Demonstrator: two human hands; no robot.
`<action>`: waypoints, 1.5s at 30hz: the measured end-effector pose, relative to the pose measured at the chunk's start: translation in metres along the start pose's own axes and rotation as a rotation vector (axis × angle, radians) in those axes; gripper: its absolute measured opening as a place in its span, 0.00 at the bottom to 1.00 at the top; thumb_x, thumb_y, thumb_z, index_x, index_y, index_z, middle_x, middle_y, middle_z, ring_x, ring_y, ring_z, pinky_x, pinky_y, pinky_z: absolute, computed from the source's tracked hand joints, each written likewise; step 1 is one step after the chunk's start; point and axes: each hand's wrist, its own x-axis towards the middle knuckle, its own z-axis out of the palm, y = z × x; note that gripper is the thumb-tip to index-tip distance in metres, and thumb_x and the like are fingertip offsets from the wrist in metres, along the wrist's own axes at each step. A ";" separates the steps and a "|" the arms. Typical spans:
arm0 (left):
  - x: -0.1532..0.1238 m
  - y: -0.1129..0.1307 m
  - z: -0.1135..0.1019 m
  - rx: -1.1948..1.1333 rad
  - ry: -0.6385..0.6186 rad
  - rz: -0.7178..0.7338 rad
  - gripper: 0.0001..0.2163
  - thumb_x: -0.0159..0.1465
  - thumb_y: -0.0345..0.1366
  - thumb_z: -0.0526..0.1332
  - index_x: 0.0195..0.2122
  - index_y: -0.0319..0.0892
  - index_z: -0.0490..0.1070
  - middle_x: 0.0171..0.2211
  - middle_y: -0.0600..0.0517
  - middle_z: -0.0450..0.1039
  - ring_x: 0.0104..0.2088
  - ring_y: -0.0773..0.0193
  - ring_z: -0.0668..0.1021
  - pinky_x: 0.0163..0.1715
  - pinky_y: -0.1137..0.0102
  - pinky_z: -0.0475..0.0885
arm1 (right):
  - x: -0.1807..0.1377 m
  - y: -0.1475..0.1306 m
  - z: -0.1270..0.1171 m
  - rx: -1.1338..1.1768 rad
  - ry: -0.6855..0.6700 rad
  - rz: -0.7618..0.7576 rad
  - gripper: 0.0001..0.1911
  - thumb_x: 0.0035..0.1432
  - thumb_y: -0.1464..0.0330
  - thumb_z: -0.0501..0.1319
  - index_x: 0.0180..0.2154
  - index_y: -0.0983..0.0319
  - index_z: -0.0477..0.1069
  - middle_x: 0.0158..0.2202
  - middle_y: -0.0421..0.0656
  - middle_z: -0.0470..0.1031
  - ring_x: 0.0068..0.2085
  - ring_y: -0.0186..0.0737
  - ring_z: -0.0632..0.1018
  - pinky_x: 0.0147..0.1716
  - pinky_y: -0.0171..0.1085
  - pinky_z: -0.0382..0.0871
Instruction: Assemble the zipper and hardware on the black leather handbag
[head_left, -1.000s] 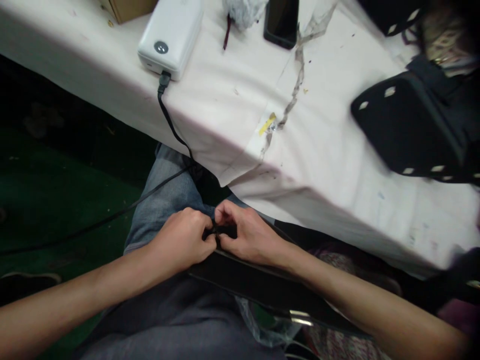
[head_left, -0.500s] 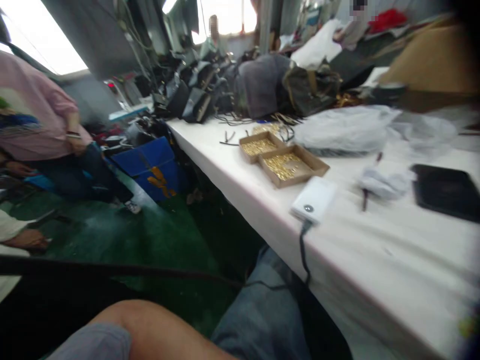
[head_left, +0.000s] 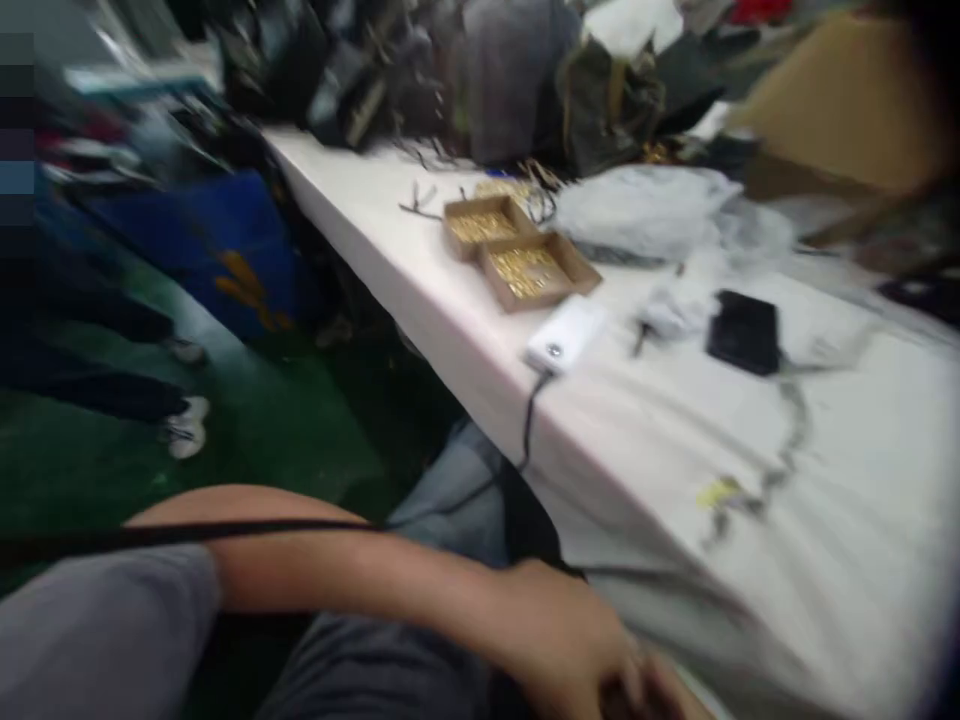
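My left arm reaches across my lap, and my left hand point(head_left: 570, 630) is low at the bottom of the view, beside the table's front side. Its fingers are blurred and partly cut off by the lower edge. Skin that seems to belong to my right hand point(head_left: 671, 690) shows against it. Something dark lies between them, too smeared to name. Nearest on the white-covered table point(head_left: 637, 430) is a yellow piece point(head_left: 718, 492) with a dark strip trailing from it. Further back lie a white power bank point(head_left: 566, 335) with a black cable and a black flat object point(head_left: 744, 332).
Two cardboard trays point(head_left: 540, 270) hold small gold-coloured metal parts. Behind them are clear plastic wrapping point(head_left: 645, 210) and dark bags point(head_left: 611, 105). A blue box point(head_left: 202, 240) stands on the green floor at left, near another person's legs point(head_left: 90, 370). A black cable crosses my arm.
My view has swung down and to the right, so the table things sit higher and further left. My left forearm and hand have come into view at the bottom.
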 end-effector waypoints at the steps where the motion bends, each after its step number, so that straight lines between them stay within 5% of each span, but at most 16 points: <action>1: 0.008 0.005 0.010 -0.002 -0.043 -0.022 0.12 0.59 0.37 0.76 0.28 0.43 0.73 0.25 0.54 0.70 0.26 0.60 0.73 0.28 0.65 0.71 | -0.025 0.004 -0.010 0.052 0.007 0.061 0.20 0.51 0.48 0.70 0.32 0.49 0.63 0.31 0.43 0.76 0.39 0.55 0.84 0.36 0.50 0.83; 4: 0.022 0.004 0.023 0.023 -0.078 -0.103 0.18 0.51 0.32 0.72 0.16 0.44 0.60 0.16 0.55 0.56 0.19 0.62 0.64 0.24 0.63 0.60 | -0.056 0.004 -0.021 0.272 0.000 0.135 0.19 0.50 0.62 0.72 0.35 0.55 0.61 0.36 0.41 0.78 0.39 0.44 0.80 0.39 0.40 0.77; 8: 0.032 -0.009 0.016 -0.021 -0.092 -0.049 0.15 0.51 0.34 0.69 0.16 0.45 0.62 0.14 0.56 0.55 0.18 0.62 0.62 0.22 0.62 0.54 | -0.048 0.009 -0.028 0.366 -0.001 0.127 0.16 0.54 0.71 0.72 0.38 0.59 0.66 0.39 0.40 0.80 0.39 0.38 0.79 0.40 0.36 0.73; 12: 0.031 -0.015 0.016 0.003 -0.102 -0.057 0.09 0.50 0.31 0.65 0.18 0.46 0.65 0.16 0.57 0.60 0.19 0.62 0.64 0.20 0.62 0.52 | -0.056 0.008 -0.037 0.460 -0.108 0.185 0.22 0.55 0.74 0.74 0.48 0.59 0.69 0.50 0.43 0.83 0.49 0.43 0.84 0.51 0.40 0.75; 16: 0.025 -0.025 0.022 -0.014 -0.105 -0.048 0.06 0.51 0.30 0.63 0.21 0.45 0.66 0.18 0.58 0.63 0.20 0.65 0.64 0.21 0.63 0.53 | -0.067 0.004 -0.043 0.611 -0.162 0.359 0.19 0.63 0.67 0.72 0.51 0.59 0.70 0.45 0.42 0.84 0.42 0.39 0.80 0.42 0.36 0.71; 20: 0.023 -0.030 0.026 -0.073 -0.129 -0.063 0.07 0.56 0.28 0.62 0.22 0.44 0.67 0.19 0.58 0.62 0.22 0.67 0.62 0.24 0.64 0.54 | -0.071 0.000 -0.044 0.448 -0.089 0.418 0.08 0.72 0.63 0.66 0.47 0.59 0.77 0.33 0.38 0.79 0.32 0.35 0.71 0.32 0.35 0.61; 24: 0.028 -0.027 0.025 -0.163 -0.157 -0.077 0.07 0.59 0.27 0.61 0.24 0.44 0.70 0.20 0.58 0.63 0.23 0.67 0.63 0.24 0.66 0.55 | -0.075 0.000 -0.042 0.146 0.046 0.298 0.08 0.74 0.61 0.66 0.46 0.54 0.84 0.43 0.39 0.85 0.45 0.42 0.82 0.46 0.39 0.71; 26: 0.031 -0.025 0.023 -0.181 -0.174 -0.096 0.08 0.59 0.27 0.62 0.24 0.44 0.70 0.19 0.58 0.61 0.22 0.67 0.62 0.23 0.66 0.54 | -0.076 0.001 -0.042 0.073 0.021 0.278 0.13 0.77 0.58 0.64 0.41 0.55 0.84 0.41 0.38 0.83 0.44 0.43 0.81 0.45 0.40 0.70; 32: 0.031 -0.019 0.022 -0.208 -0.246 -0.102 0.10 0.58 0.26 0.61 0.22 0.43 0.67 0.18 0.58 0.57 0.21 0.68 0.62 0.21 0.65 0.52 | -0.070 0.009 -0.044 0.221 -0.189 0.366 0.22 0.75 0.59 0.61 0.28 0.61 0.74 0.29 0.37 0.69 0.33 0.36 0.69 0.33 0.38 0.59; 37: 0.027 -0.021 0.025 -0.192 -0.264 -0.095 0.09 0.60 0.25 0.61 0.24 0.43 0.70 0.19 0.59 0.61 0.21 0.68 0.63 0.22 0.65 0.53 | -0.068 0.014 -0.043 0.374 -0.236 0.466 0.16 0.70 0.58 0.66 0.34 0.60 0.85 0.31 0.38 0.80 0.32 0.38 0.73 0.30 0.36 0.59; 45: 0.023 -0.025 0.030 -0.185 -0.299 -0.136 0.08 0.60 0.26 0.60 0.25 0.43 0.71 0.20 0.59 0.64 0.23 0.68 0.65 0.22 0.64 0.54 | -0.070 0.013 -0.029 0.151 -0.112 0.393 0.07 0.68 0.63 0.72 0.37 0.55 0.89 0.33 0.34 0.86 0.33 0.36 0.78 0.32 0.37 0.63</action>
